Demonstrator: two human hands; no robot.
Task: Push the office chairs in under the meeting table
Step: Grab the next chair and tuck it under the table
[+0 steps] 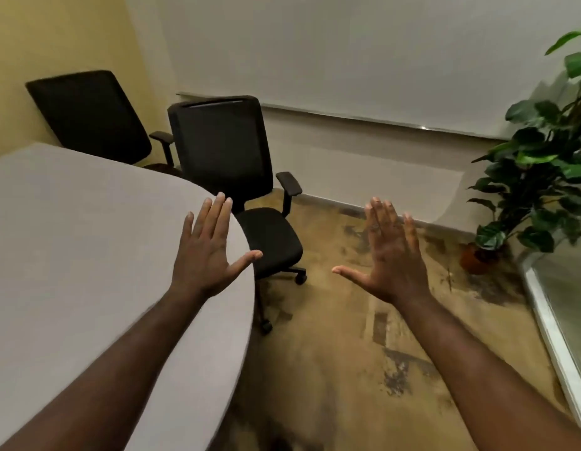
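Note:
A black office chair point(224, 151) with a mesh back stands at the rounded end of the grey meeting table point(71, 239), its seat partly under the edge and turned toward me. A second black chair point(90, 115) sits behind the table near the yellow wall, mostly hidden below its backrest. My left hand point(208, 252) hovers flat over the table's edge with fingers spread, holding nothing. My right hand point(393, 255) is raised over the floor to the right of the nearer chair, fingers apart and empty. Neither hand touches a chair.
A potted green plant point(543, 177) stands at the right by the white wall. A glass panel with a pale frame point(556, 336) runs along the right edge. Patterned tan carpet point(347, 353) spreads between the table and the plant.

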